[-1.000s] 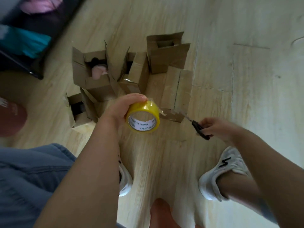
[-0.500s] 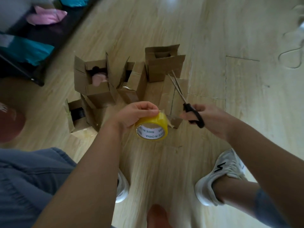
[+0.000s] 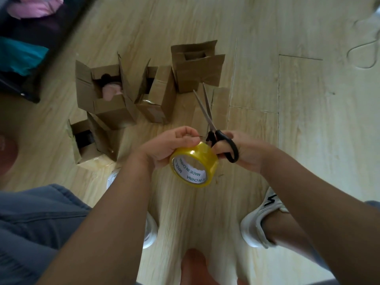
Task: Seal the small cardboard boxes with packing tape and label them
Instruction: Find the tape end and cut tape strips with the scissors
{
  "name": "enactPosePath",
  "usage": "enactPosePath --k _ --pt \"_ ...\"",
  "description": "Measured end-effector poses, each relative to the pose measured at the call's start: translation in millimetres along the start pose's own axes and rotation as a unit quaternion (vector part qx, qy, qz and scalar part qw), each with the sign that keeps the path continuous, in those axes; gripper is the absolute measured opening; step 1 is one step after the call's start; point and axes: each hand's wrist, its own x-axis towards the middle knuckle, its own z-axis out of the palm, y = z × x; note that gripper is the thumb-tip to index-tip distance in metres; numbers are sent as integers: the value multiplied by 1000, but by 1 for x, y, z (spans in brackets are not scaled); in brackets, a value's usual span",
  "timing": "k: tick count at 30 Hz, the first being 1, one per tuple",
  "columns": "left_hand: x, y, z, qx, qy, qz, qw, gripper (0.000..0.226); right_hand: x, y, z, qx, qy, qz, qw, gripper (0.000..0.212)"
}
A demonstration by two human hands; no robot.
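My left hand point(image 3: 168, 146) grips a yellow roll of packing tape point(image 3: 194, 165) above the wooden floor, fingers curled over its top edge. Right beside it, my right hand point(image 3: 245, 150) holds black-handled scissors point(image 3: 216, 128) with fingers through the loops, blades slightly parted and pointing away from me. Both hands nearly touch at the roll. Beyond them stand several small cardboard boxes with open flaps: one with a pink item inside point(image 3: 107, 95), one in the middle point(image 3: 158, 95), one at the back point(image 3: 195, 66), one lying at the left point(image 3: 90, 142). A flat cardboard piece point(image 3: 220, 108) lies behind the scissors.
My two white shoes point(image 3: 261, 221) stand on the floor below my hands, the left one point(image 3: 151, 229) partly hidden by my arm. A dark shelf edge point(image 3: 30, 64) with pink and teal things is at the upper left. A thin wire point(image 3: 368, 50) lies at the far right.
My right hand swung the scissors from low on the right up to the tape roll, blades now pointing away. The tape roll dropped lower and closer to me, and both hands came together.
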Motion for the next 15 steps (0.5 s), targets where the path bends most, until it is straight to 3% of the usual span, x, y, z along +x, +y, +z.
enactPosePath --k 5,7,9,13,15 --pt "6 1 2 149 154 15 977 41 0 5 -1 54 43 5 998 25" --pt "6 1 3 166 262 35 950 35 -1 4 -3 73 80 1 994 30" --pt "4 2 3 152 310 17 938 35 0 2 -5 81 119 -5 990 31" --pt "2 4 13 40 235 -105 966 52 1 2 -5 72 171 -7 983 29" --pt "3 6 19 -57 205 -111 971 37 1 2 -3 55 182 -2 982 33"
